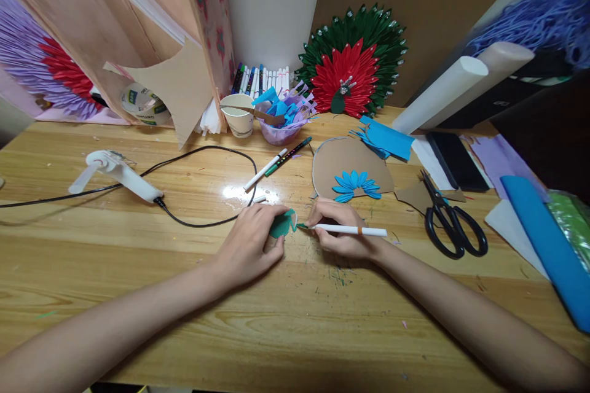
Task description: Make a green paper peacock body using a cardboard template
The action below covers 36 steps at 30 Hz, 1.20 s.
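Observation:
Pinned flat on the wooden table under my left hand (249,239) is a small cut-out piece (279,226), mostly green with a pale strip along its right edge. Closed fingers of my right hand (338,227) grip a white marker (373,232). The marker's dark green tip is at the piece's right edge; whether it touches cannot be made out. A white cap (260,199) lies just behind my left hand. Beyond my right hand rests a rounded cardboard shape (332,163) bearing a fan of blue petals (354,185).
Black-handled scissors (454,227) lie at right, near blue paper (548,245) and a dark phone (456,161). A corded white glue gun (129,178) sits at left. Behind are two markers (276,166), a paper cup (238,120), a scrap bowl (279,134) and a red-green petal fan (353,67).

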Motion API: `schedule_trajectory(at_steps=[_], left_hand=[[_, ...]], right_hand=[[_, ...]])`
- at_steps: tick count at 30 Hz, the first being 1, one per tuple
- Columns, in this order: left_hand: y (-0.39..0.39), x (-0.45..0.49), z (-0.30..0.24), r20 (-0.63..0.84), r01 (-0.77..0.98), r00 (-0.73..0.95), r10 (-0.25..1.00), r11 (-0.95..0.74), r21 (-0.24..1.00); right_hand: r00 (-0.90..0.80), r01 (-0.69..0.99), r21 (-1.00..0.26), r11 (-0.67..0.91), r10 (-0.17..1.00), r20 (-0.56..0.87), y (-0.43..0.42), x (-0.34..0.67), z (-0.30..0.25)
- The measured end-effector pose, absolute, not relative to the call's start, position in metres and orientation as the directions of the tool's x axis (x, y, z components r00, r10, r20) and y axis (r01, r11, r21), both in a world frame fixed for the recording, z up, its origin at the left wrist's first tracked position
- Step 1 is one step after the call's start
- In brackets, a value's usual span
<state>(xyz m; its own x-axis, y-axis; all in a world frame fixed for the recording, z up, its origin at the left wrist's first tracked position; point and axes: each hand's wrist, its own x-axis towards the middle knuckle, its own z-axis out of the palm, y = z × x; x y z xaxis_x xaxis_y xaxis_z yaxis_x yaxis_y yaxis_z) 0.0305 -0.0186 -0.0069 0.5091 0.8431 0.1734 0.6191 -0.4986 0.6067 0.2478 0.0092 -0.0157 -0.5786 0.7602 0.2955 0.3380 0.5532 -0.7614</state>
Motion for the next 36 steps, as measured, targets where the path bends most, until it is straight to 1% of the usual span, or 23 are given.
schedule_trajectory(at_steps=[3,6,7,10,14,18,21,25,29,36], left_hand=[[-0.0187,0.0308,-0.0067,0.176,0.617,0.505,0.845,-0.496,0.611],[-0.0188,0.0307,-0.0068,0.183,0.607,0.506,0.843,-0.499,0.619],[-0.0189,0.0307,-0.0069,0.186,0.606,0.506,0.842,-0.500,0.619],[-0.0189,0.0305,-0.0073,0.183,0.613,0.506,0.843,-0.500,0.611],[-0.0190,0.0304,-0.0072,0.170,0.621,0.515,0.841,-0.501,0.603],[-0.0191,0.0302,-0.0074,0.171,0.620,0.514,0.841,-0.502,0.604],[-0.0192,0.0303,-0.0081,0.177,0.614,0.510,0.841,-0.501,0.610],[-0.0189,0.0306,-0.0083,0.175,0.615,0.510,0.842,-0.499,0.610],[-0.0185,0.0309,-0.0076,0.171,0.617,0.511,0.843,-0.498,0.610],[-0.0188,0.0301,-0.0068,0.169,0.621,0.512,0.842,-0.499,0.605]], right_hand=[[-0.593,0.344,-0.765,0.545,0.757,0.273,0.0092,0.2479,-0.0164],[-0.515,0.430,-0.758,0.490,0.823,0.240,0.0095,0.2480,-0.0173],[-0.507,0.436,-0.758,0.485,0.828,0.238,0.0097,0.2481,-0.0177],[-0.571,0.384,-0.763,0.520,0.783,0.246,0.0100,0.2484,-0.0184],[-0.521,0.427,-0.752,0.502,0.817,0.249,0.0100,0.2487,-0.0185],[-0.583,0.375,-0.756,0.537,0.771,0.258,0.0097,0.2485,-0.0182],[-0.536,0.405,-0.747,0.527,0.799,0.273,0.0097,0.2481,-0.0181],[-0.566,0.381,-0.752,0.538,0.779,0.270,0.0098,0.2479,-0.0181],[-0.514,0.430,-0.753,0.498,0.821,0.250,0.0099,0.2483,-0.0188],[-0.506,0.422,-0.770,0.479,0.829,0.238,0.0101,0.2483,-0.0201]])
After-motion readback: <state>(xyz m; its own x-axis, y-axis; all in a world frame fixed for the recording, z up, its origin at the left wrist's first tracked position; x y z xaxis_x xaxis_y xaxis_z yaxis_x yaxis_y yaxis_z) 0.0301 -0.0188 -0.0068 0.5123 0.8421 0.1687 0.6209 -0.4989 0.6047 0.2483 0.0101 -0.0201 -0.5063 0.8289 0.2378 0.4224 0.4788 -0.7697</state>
